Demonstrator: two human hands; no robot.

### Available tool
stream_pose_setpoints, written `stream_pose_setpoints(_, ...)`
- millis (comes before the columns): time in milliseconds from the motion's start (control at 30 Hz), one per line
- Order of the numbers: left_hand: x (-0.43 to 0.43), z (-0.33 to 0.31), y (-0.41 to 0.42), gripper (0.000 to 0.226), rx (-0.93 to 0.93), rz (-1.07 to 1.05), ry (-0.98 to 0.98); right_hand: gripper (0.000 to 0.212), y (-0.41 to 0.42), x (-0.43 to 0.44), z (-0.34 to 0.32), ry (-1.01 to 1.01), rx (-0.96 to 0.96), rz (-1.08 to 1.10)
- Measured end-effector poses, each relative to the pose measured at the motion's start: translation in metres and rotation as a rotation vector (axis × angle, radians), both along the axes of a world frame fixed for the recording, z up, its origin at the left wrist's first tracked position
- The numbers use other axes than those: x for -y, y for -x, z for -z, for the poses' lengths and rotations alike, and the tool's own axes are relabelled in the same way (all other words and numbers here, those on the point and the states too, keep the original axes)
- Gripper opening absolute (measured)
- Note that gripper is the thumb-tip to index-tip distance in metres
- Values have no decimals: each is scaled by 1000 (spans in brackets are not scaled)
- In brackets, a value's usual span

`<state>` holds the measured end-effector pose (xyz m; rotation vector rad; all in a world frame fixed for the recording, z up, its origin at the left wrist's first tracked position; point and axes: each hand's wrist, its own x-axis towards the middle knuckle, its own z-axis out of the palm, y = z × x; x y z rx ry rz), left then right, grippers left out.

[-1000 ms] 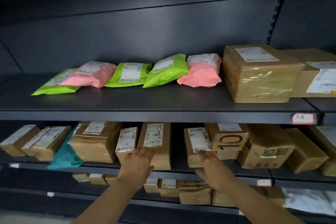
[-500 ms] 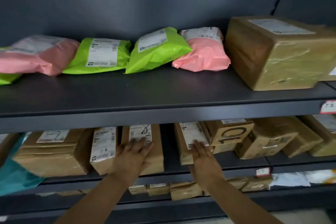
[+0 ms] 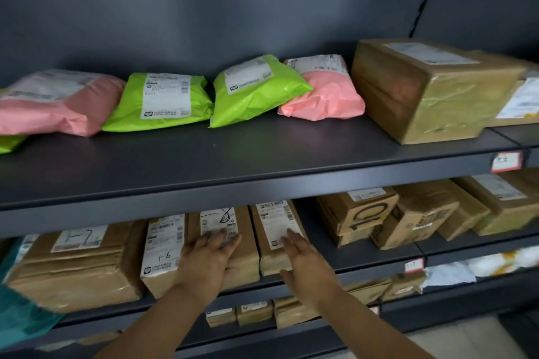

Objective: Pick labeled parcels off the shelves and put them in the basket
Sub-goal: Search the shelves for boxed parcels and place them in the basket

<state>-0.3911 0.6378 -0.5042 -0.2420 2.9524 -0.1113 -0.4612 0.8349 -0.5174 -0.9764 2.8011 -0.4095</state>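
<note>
Noted scribble-labelled parcel (image 3: 246,245) and neighbouring parcel (image 3: 269,224) closer together on middle shelf (image 3: 364,259) than half a second ago, left hand (image 3: 208,256) flat on first, right hand (image 3: 303,259) straight-fingered on second, neither gripping; judged nothing picked yet, basket unseen.

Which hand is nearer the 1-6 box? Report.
Left. The left hand rests on the neighbouring box right of the 1-6 box; the right hand, one box farther right.
</note>
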Motion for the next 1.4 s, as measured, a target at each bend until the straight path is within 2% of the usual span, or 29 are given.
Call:
stream_pose_setpoints(133,-4,-6,0,67,38,-7,-3,47,4,-35,-16,359,-268,288)
stream_pose_setpoints(200,-9,-9,2,66,38,17,-8,44,12,-55,-27,440,-360,414)
stream_pose_setpoints(267,-18,-12,5,64,26,59,-25,51,25,-72,-37,423,-392,496)
stream_pose_setpoints(333,-27,-13,10,62,16,111,-28,70,40,-82,-41,343,-379,543)
stream_pose_setpoints(467,-42,-7,21,60,18,165,-12,93,59,-85,-51,194,-250,583)
stream_pose_setpoints(567,-49,-1,24,57,37,190,-7,96,69,-88,-50,178,-161,606)
stream_pose_setpoints(733,-55,2,30,54,35,170,-26,85,78,-89,-38,229,-99,658)
stream_pose_setpoints(1000,-56,2,39,49,23,135,-86,78,74,-85,-35,469,-105,659)
stream_pose_setpoints(1133,-57,-3,44,48,55,66,-154,90,51,-88,-25,611,-211,503)
stream_pose_setpoints(1200,-60,-9,43,48,-1,35,-199,90,36,-90,-20,671,-219,430)
stream_pose_setpoints(1300,-71,-15,37,54,-105,-71,-394,89,14,-87,-10,705,-190,354)
stream_pose_setpoints(1400,-82,-17,31,60,-89,-154,-679,91,-1,-81,-1,691,-164,346)
